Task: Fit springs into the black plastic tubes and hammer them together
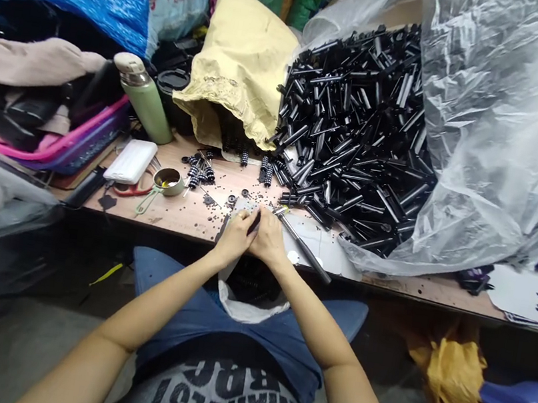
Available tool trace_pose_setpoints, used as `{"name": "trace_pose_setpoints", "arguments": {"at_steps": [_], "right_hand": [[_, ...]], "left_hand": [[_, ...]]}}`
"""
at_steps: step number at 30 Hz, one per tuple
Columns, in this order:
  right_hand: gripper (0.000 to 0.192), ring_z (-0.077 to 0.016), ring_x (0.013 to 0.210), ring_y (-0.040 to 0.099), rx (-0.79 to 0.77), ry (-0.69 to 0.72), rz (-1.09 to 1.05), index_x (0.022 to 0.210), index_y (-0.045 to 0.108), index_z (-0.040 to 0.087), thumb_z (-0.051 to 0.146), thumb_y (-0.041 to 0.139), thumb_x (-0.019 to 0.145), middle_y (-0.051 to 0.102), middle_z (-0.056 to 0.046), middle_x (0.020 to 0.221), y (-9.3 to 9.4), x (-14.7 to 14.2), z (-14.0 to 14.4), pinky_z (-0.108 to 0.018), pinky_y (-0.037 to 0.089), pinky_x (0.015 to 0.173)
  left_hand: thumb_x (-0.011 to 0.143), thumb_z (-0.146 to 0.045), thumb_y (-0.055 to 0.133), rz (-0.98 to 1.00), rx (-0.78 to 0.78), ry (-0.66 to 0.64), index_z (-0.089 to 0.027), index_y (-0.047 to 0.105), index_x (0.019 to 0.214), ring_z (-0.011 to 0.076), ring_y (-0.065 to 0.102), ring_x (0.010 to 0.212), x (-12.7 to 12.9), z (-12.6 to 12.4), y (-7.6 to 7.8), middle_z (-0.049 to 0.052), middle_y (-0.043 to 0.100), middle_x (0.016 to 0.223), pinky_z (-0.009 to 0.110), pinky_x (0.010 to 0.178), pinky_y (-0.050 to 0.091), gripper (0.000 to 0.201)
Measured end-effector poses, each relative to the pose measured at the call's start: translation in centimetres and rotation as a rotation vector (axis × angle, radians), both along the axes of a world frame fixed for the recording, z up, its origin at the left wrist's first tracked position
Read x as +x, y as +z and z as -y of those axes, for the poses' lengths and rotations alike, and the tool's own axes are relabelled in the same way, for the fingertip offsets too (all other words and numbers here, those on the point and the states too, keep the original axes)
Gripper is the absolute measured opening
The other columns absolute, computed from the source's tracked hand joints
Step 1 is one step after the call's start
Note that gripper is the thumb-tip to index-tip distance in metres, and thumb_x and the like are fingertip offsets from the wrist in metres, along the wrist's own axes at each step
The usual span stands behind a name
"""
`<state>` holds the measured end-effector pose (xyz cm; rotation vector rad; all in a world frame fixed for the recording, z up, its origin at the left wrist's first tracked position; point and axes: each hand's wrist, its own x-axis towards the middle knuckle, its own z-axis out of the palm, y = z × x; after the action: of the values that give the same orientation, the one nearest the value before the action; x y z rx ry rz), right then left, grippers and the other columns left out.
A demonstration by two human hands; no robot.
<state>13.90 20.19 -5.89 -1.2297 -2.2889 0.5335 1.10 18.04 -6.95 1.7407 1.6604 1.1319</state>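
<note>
My left hand (235, 235) and my right hand (270, 237) meet at the front edge of the table. Their fingers close around a small black plastic piece (254, 221), mostly covered by the fingers. Right beside my right hand lies a tool with a long dark handle (306, 249) and a shiny metal end, perhaps a small hammer. Under both hands, an open white bag (235, 309) with dark parts inside rests between my knees. Small black rings and bits are scattered on the tabletop (180, 216) just beyond my left hand.
A big heap of black plastic tubes (350, 133) spills from a clear plastic bag (500, 142) on the right. Behind my hands stands a yellow sack (245, 56). To the left are black ribbed parts (197, 170), a tape roll (169, 181), a white box (131, 161) and a green flask (145, 102).
</note>
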Motion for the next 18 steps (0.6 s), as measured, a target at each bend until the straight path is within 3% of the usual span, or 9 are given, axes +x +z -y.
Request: {"name": "trace_pose_setpoints", "arguments": {"at_steps": [3, 7, 9, 12, 15, 18], "right_hand": [[0.069, -0.0349, 0.125, 0.041, 0.013, -0.142, 0.164, 0.135, 0.038, 0.012, 0.029, 0.068, 0.074, 0.044, -0.023, 0.135, -0.5, 2.7, 0.6, -0.051, 0.037, 0.102], [0.024, -0.0329, 0.107, 0.053, -0.056, -0.447, 0.448, 0.104, 0.056, 0.014, 0.032, 0.052, 0.090, 0.060, -0.021, 0.108, 0.6, 8.1, 1.0, -0.046, 0.043, 0.087], [0.022, -0.0275, 0.091, 0.060, -0.159, -0.460, 0.474, 0.097, 0.056, 0.016, 0.034, 0.043, 0.094, 0.064, -0.015, 0.092, 1.9, 10.4, 1.4, -0.038, 0.045, 0.078], [0.031, -0.0214, 0.070, 0.061, -0.234, -0.453, 0.299, 0.094, 0.053, 0.020, 0.042, 0.032, 0.098, 0.063, -0.005, 0.074, 3.9, 12.4, 2.9, -0.030, 0.043, 0.066], [0.041, -0.0189, 0.062, 0.061, -0.196, -0.448, 0.124, 0.093, 0.053, 0.021, 0.045, 0.021, 0.099, 0.062, -0.003, 0.068, 4.5, 12.9, 5.1, -0.027, 0.041, 0.061], [0.043, -0.0204, 0.058, 0.061, -0.216, -0.449, 0.294, 0.092, 0.054, 0.018, 0.042, 0.020, 0.099, 0.063, -0.007, 0.067, 3.9, 12.6, 6.6, -0.028, 0.040, 0.057]], "left_hand": [[0.088, -0.015, 0.050, -0.307, 0.085, -0.093, -0.012, 0.057, 0.127, 0.0241, 0.058, 0.098, -0.3, 0.8, -2.0, 0.015, 0.061, 0.105, 0.042, 0.090, 0.048, 0.040], [0.094, -0.019, 0.042, -0.397, 0.241, -0.252, -0.013, 0.055, 0.128, 0.0233, 0.057, 0.098, -0.7, 0.7, -3.1, 0.015, 0.062, 0.105, 0.041, 0.088, 0.049, 0.037], [0.095, -0.020, 0.040, -0.395, 0.291, -0.353, -0.014, 0.054, 0.128, 0.0221, 0.057, 0.098, -0.2, 0.1, -3.1, 0.015, 0.062, 0.105, 0.038, 0.086, 0.049, 0.036], [0.095, -0.018, 0.040, -0.470, 0.283, -0.430, -0.015, 0.055, 0.126, 0.0222, 0.057, 0.098, 1.3, -0.5, -2.7, 0.014, 0.064, 0.106, 0.039, 0.085, 0.045, 0.035], [0.094, -0.014, 0.038, -0.592, 0.234, -0.390, -0.020, 0.056, 0.126, 0.0240, 0.057, 0.099, 2.3, -0.5, -2.3, 0.012, 0.065, 0.112, 0.044, 0.087, 0.039, 0.037], [0.094, -0.013, 0.035, -0.633, 0.212, -0.337, -0.023, 0.054, 0.129, 0.0265, 0.055, 0.105, 2.5, 0.1, -2.2, 0.011, 0.065, 0.116, 0.049, 0.091, 0.034, 0.041]]}}
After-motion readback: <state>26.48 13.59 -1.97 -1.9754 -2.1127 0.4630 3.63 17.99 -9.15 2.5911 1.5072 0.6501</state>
